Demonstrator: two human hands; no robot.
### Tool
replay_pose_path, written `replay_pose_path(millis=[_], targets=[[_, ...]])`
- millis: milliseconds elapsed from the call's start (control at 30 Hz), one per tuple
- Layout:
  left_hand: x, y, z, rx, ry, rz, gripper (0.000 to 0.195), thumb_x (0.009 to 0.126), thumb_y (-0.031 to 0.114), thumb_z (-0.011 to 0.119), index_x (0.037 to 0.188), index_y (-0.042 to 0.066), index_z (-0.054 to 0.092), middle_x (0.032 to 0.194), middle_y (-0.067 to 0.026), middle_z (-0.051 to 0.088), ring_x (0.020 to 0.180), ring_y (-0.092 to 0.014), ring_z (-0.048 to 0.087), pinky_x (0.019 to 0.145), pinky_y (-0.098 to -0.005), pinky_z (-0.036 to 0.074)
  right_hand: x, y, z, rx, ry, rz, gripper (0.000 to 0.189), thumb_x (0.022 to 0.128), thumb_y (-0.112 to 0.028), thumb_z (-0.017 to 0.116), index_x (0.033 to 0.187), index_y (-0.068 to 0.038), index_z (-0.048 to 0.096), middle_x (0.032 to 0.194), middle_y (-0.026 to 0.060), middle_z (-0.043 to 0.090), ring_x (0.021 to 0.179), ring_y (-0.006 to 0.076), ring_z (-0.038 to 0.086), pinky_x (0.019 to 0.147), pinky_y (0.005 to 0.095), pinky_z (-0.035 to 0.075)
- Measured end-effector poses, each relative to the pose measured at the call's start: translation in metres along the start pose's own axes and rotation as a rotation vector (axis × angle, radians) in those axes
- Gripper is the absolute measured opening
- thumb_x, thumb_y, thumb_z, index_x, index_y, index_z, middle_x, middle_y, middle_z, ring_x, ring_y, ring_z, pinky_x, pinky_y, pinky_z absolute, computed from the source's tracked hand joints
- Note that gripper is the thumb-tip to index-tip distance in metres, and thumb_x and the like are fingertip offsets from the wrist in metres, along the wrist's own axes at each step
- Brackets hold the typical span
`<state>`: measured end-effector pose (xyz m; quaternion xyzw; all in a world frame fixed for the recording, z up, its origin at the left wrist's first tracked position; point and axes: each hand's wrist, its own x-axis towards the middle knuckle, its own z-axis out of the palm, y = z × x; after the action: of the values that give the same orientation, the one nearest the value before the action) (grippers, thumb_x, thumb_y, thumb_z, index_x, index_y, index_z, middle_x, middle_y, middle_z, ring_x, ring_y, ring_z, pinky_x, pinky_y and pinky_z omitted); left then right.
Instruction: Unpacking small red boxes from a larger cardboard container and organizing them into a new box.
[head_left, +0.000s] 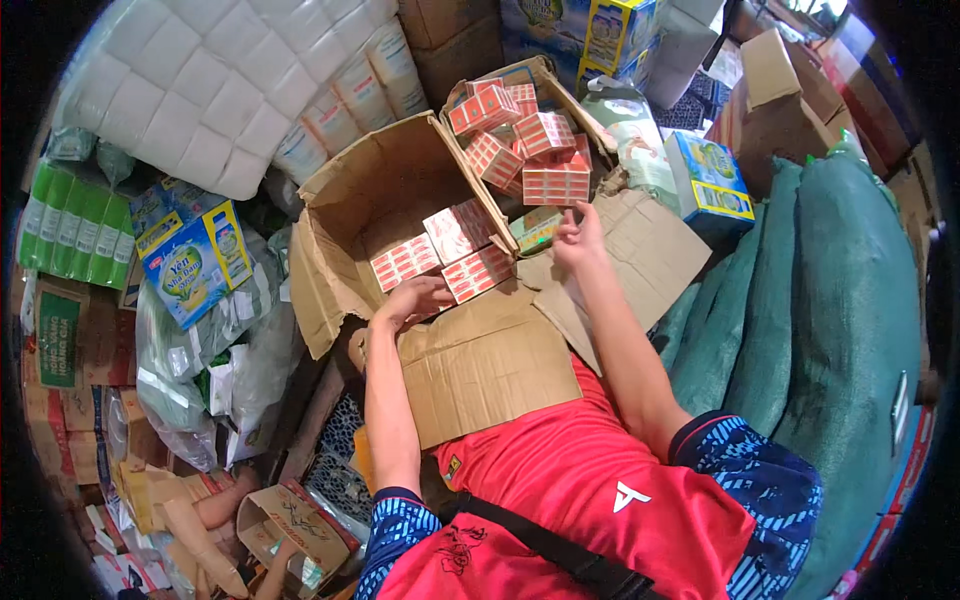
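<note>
Two open cardboard boxes stand side by side before me. Inside the left box are several red-and-white shrink-wrapped packs, set in its near right part. My left hand reaches over the near edge, fingers beside these packs and partly hidden; whether it grips one is unclear. More red-and-white packs lie jumbled in the right box. My right hand is at that box's near edge, just below the nearest pack, fingers loosely bent and nothing seen between them. A cardboard flap leans toward my lap.
Tall green wrapped bundles crowd the right side. White paper packs are stacked at upper left. Blue drink cartons flank both sides. At lower left, another person's arms are near a small open box.
</note>
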<state>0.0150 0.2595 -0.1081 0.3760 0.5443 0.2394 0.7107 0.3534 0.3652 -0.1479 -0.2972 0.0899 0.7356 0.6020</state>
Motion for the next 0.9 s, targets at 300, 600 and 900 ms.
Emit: replay_pose_path(millis=[300,600,900], targets=[[0.007,-0.028,-0.021,-0.136,0.438,0.512,0.031,0.094,0.024,0.049,0.091,-0.001,0.066,0.059,-0.0102,0.063,0.052,-0.015,0.06,0.051,-0.0306,0.047,0.03,-0.018,0.063,-0.206,0.27,0.164,0.038,0.08,-0.042,0.081,0.099,-0.016,0.062,0.1,0.0121,0.059,0.079,0.0193,0.054,0.061,0.0302,0.049],[0.016,-0.031,-0.03,-0.231,0.721,0.716,0.032,0.099,0.022,0.047,0.089,-0.002,0.066,0.052,-0.0006,0.048,0.044,-0.01,0.047,0.046,-0.0252,0.04,0.05,-0.014,0.043,-0.165,0.395,0.221,0.047,0.071,-0.048,0.079,0.1,-0.014,0.063,0.093,0.0032,0.053,0.073,0.0158,0.045,0.061,0.0323,0.046],[0.022,-0.032,-0.008,0.29,0.762,0.879,0.019,0.093,0.018,0.062,0.085,0.003,0.071,0.065,0.003,0.061,0.055,-0.003,0.051,0.051,-0.0224,0.039,-0.002,0.006,0.028,-0.408,0.07,0.076,0.048,0.077,-0.055,0.075,0.1,-0.016,0.061,0.084,0.0006,0.054,0.056,0.0077,0.036,0.047,0.0213,0.033]])
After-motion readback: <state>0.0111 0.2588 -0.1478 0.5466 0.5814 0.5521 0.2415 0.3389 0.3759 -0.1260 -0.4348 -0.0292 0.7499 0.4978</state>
